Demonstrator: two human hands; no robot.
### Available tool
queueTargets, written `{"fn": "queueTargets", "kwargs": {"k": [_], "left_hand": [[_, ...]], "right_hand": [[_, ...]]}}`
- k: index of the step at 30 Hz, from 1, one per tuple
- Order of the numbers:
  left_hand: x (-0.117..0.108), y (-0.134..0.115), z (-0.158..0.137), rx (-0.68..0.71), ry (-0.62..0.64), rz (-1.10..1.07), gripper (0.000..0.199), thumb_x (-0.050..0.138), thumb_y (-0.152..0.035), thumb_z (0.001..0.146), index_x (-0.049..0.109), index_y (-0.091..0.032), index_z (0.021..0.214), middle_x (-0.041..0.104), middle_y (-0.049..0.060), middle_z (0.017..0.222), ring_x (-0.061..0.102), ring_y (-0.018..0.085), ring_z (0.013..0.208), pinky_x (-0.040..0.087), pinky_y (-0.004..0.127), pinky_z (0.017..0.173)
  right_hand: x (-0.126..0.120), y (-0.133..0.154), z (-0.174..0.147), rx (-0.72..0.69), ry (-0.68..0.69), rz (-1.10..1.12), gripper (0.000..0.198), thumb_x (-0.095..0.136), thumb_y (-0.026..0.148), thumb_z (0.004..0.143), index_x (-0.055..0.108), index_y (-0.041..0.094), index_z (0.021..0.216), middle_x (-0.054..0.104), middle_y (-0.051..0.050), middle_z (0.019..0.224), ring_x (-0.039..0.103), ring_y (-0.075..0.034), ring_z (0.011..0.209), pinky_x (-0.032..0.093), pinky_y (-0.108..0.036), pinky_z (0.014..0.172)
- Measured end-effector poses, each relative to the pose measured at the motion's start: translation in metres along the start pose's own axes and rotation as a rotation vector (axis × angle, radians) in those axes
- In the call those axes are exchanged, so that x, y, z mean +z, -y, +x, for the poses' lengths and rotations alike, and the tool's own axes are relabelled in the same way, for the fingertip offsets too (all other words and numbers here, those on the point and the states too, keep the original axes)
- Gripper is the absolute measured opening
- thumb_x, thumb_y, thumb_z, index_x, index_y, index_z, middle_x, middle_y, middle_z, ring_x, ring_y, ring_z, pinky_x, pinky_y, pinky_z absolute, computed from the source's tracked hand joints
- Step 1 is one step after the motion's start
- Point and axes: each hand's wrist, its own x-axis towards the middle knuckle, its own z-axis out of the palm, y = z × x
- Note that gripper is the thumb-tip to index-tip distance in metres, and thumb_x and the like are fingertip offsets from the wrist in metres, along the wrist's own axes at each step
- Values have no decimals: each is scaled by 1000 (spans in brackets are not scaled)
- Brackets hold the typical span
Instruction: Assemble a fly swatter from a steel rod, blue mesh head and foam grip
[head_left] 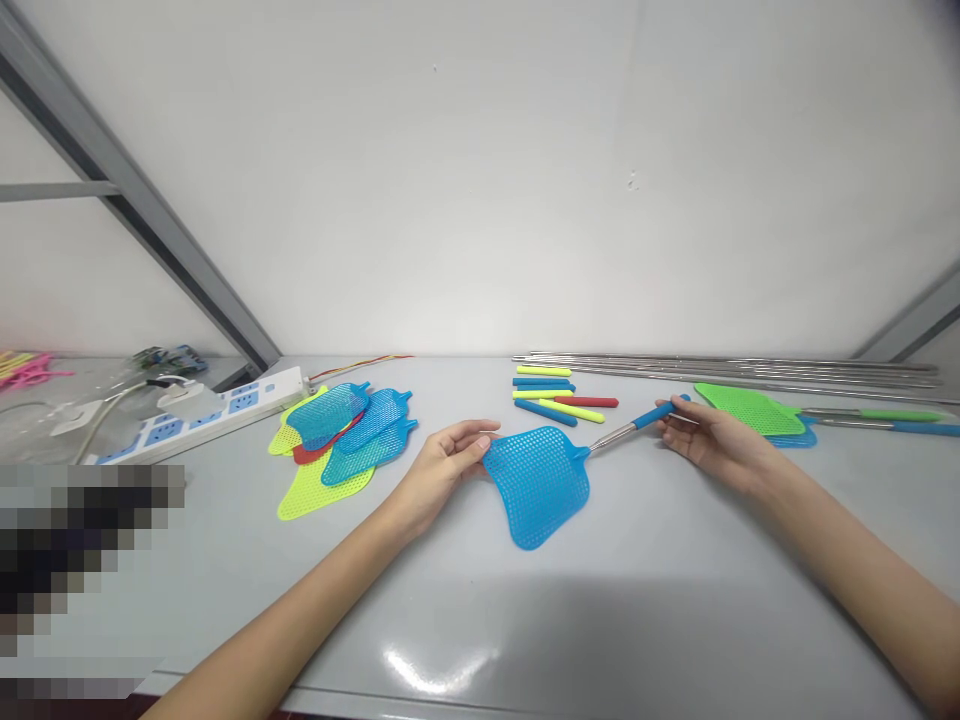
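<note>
Between my hands is a blue fly swatter (541,488) with a perforated head, a short metal rod and a blue handle. My left hand (448,468) pinches the left corner of its head between thumb and fingers. At the other end, my right hand (709,437) has the tip of the handle between thumb and index finger. Just behind the swatter lie several loose handle grips (571,413) in blue, yellow and red. Left of my left hand, loose swatter heads (367,437) in blue, yellow and red overlap in a pile.
Beyond my right hand, a green fly swatter (750,408) lies over a blue one. Long thin metal rods (720,368) run along the wall. A white power strip (225,408) with plugs stands at the left. Grey metal frame bars (142,200) rise at the sides.
</note>
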Motion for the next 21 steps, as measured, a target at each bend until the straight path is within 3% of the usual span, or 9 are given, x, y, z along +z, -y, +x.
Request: {"fn": "queueTargets", "kwargs": {"k": [8,14,21], "left_hand": [[-1,-1,-1,-18,22,60,34,61,-32,72,57,-15,101,62,6,85,57,16,71,46,29,66],[-2,-1,-1,-26,48,92,34,58,-34,74,57,-16,103,60,9,99,58,17,74,45,30,67],[0,-1,-2,-60,77,145,32,56,-35,75,57,-16,101,58,12,103,58,18,77,44,31,68]], "right_hand": [[-2,2,2,-17,-51,-14,11,52,13,78,63,15,75,63,-5,68,61,-14,61,56,-21,53],[-6,7,3,-45,-69,23,10,53,12,78,61,15,73,63,-5,69,61,-13,61,56,-20,56],[-24,26,9,-137,-130,118,13,49,12,81,59,14,72,61,-5,70,59,-13,65,55,-20,62]]}}
